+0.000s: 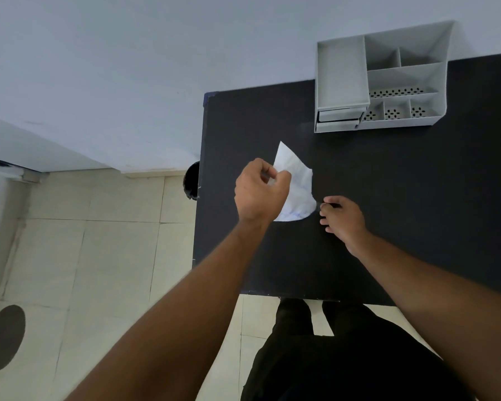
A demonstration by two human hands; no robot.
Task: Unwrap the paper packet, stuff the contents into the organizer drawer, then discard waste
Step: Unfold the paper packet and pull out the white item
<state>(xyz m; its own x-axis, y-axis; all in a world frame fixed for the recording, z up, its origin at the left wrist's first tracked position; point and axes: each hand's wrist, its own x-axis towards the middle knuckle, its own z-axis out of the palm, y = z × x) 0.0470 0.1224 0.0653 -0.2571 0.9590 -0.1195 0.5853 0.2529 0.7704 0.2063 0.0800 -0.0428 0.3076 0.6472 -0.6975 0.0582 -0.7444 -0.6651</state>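
A crumpled white sheet of paper (297,183) is lifted above the black table (388,198), partly unfolded. My left hand (259,191) pinches the sheet's left edge and holds it up. My right hand (343,218) rests on the table just right of the paper's lower corner, its fingertips pinched on something small and dark that I cannot make out. The grey desk organizer (381,78) stands at the table's far edge, with a small drawer (339,115) at its lower left front, slightly out.
A dark round bin (192,180) peeks out beside the table's left edge, on the tiled floor (99,241). A white wall rises behind the table. My dark trousers (344,357) show below the near edge. A dark round patch (3,337) lies on the floor at far left.
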